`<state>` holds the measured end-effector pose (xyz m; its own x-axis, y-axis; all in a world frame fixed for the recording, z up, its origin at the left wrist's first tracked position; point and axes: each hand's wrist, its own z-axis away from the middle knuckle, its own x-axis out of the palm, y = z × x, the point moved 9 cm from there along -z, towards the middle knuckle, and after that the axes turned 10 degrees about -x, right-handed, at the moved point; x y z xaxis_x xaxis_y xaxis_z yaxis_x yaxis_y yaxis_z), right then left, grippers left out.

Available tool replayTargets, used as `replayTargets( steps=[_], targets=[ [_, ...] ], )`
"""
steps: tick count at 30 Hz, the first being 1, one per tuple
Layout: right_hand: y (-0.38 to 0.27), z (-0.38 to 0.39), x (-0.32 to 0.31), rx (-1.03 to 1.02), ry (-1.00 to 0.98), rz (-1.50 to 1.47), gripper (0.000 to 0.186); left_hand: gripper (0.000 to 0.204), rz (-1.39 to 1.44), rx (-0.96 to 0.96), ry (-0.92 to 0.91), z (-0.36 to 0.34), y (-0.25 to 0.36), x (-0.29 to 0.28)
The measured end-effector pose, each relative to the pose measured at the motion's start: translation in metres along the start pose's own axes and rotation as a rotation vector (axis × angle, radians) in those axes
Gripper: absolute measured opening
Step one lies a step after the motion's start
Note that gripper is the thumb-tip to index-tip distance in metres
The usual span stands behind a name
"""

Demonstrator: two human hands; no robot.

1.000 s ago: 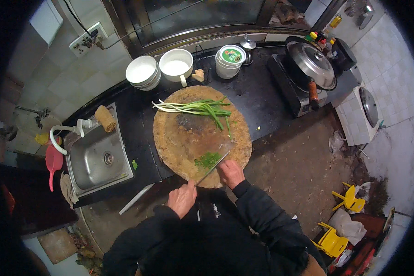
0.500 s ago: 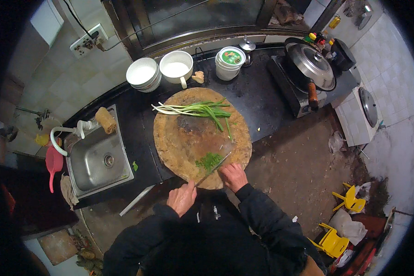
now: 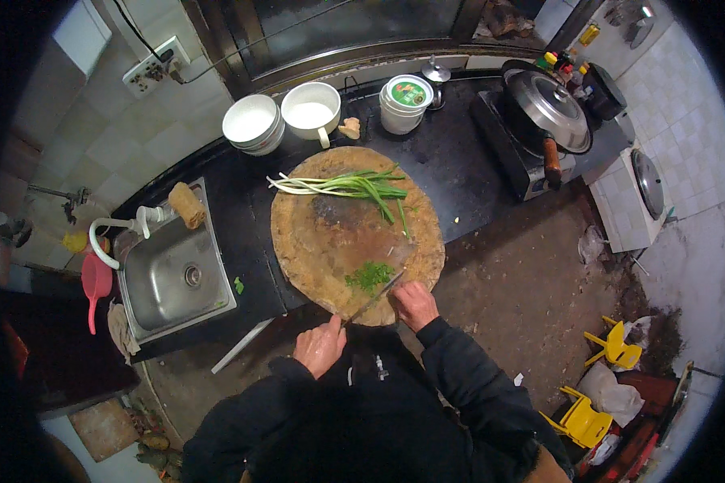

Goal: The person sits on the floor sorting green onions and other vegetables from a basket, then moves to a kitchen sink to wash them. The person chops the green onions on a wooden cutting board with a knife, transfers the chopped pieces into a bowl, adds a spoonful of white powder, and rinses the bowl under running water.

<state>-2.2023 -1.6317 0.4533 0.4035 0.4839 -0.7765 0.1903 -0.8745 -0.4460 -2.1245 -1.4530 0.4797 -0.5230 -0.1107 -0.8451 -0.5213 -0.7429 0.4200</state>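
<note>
On the round wooden chopping board (image 3: 306,258) lies a knife (image 3: 370,304), its blade slanting up and to the right along the near edge. My left hand (image 3: 321,346) is closed around the knife's lower-left end. My right hand (image 3: 416,306) has its fingers curled in against the blade near the other end; the fingertips are partly hidden. Just beyond the blade is a small heap of finely chopped greens (image 3: 369,276). A bunch of green onions (image 3: 354,185), white ends to the left, rests across the far part of the board.
At the left is a steel sink (image 3: 177,249) with a white faucet and a brown sponge-like block (image 3: 187,206). Behind the board stand stacked bowls (image 3: 254,125), a white mug (image 3: 310,109), a ginger piece (image 3: 350,127) and a lidded tub (image 3: 403,105). A covered wok (image 3: 548,113) sits on the stove.
The chopped greens look looser and more spread out. My hands and the knife keep nearly the same position on the board; the whole view has shifted slightly.
</note>
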Motion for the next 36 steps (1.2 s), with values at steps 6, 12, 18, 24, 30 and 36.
replayTargets(
  steps=[6,12,18,24,30,36],
  targets=[
    [0.0,0.003,-0.003,-0.006,0.027,0.002,0.018,0.019,-0.098,-0.011,-0.111,0.004,-0.004,0.009],
    [-0.003,0.005,-0.006,-0.02,0.089,-0.017,0.017,0.019,-0.043,0.019,-0.023,0.005,-0.001,0.001],
    [0.003,0.012,-0.002,0.036,0.04,-0.037,0.027,0.02,-0.086,0.048,0.019,0.005,-0.001,-0.003],
    [0.006,0.021,0.001,0.049,0.006,-0.025,0.03,0.019,-0.073,0.055,-0.055,0.004,0.001,0.002],
    [0.0,0.019,-0.009,0.023,0.072,-0.053,0.025,0.019,-0.067,0.042,-0.139,0.003,0.002,0.008],
    [-0.001,0.016,-0.012,0.019,0.069,-0.058,0.023,0.018,-0.037,0.082,-0.102,0.004,0.009,0.003]
  ],
)
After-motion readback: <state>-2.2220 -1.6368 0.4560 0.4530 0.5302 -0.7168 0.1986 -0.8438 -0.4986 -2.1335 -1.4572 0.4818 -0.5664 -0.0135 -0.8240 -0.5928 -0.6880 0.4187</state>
